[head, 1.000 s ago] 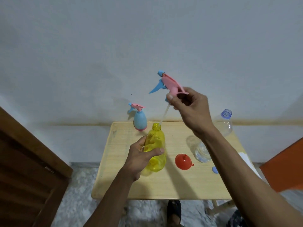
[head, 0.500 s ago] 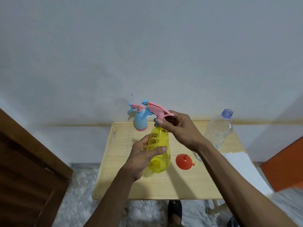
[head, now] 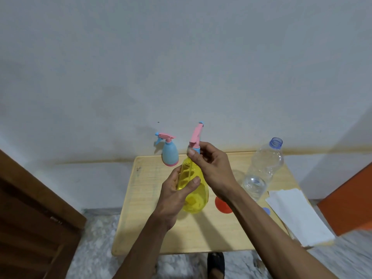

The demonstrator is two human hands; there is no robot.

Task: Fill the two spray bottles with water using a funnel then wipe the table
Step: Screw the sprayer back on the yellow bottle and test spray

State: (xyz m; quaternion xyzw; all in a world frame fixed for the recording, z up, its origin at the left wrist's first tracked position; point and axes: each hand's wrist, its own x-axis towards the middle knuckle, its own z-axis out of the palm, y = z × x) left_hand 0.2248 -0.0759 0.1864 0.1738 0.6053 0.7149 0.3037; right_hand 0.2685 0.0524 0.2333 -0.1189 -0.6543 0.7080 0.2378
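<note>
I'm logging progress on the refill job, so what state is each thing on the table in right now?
yellow spray bottle: upright, gripped by the left hand
spray head: on the yellow bottle's neck, right hand holds its collar
blue spray bottle: upright, head on
water bottle: uncapped, nearly empty
red funnel: lying on the table
white cloth: folded, unused

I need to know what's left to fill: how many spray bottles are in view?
2. A blue spray bottle stands at the table's far edge; a yellow spray bottle is gripped by the left hand.
</note>
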